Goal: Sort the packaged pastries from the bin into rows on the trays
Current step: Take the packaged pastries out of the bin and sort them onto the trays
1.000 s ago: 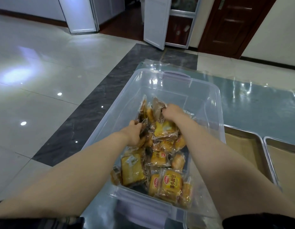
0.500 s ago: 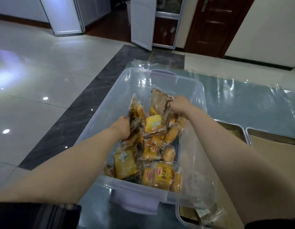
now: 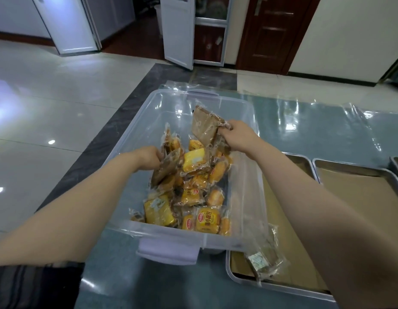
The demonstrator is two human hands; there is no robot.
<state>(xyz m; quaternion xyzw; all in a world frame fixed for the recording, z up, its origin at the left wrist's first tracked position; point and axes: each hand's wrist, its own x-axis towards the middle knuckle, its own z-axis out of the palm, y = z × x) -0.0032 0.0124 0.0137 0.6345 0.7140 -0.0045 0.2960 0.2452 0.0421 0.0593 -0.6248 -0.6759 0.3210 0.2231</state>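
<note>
A clear plastic bin (image 3: pixel 242 101) on the table holds several wrapped pastries (image 3: pixel 194 192), mostly yellow and orange. My right hand (image 3: pixel 238 136) grips the corner of a flat brown packaged pastry (image 3: pixel 203 127) and holds it above the pile near the bin's far right side. My left hand (image 3: pixel 149 156) is inside the bin at the left, fingers curled on another brown packet (image 3: pixel 164 169) at the pile's edge. One wrapped pastry (image 3: pixel 264 262) lies on the nearest metal tray (image 3: pixel 276 288), beside the bin's front right corner.
Two more paper-lined metal trays (image 3: pixel 358 172) stand to the right of the bin, with a further tray's corner (image 3: pixel 397 163) at the frame edge. The table top (image 3: pixel 305 128) is glossy blue-grey. Tiled floor and open doors lie beyond.
My right hand has lifted the brown packet up and to the right, out of the pile. My left hand has closed on a brown packet at the left. The view has shifted right, showing more trays.
</note>
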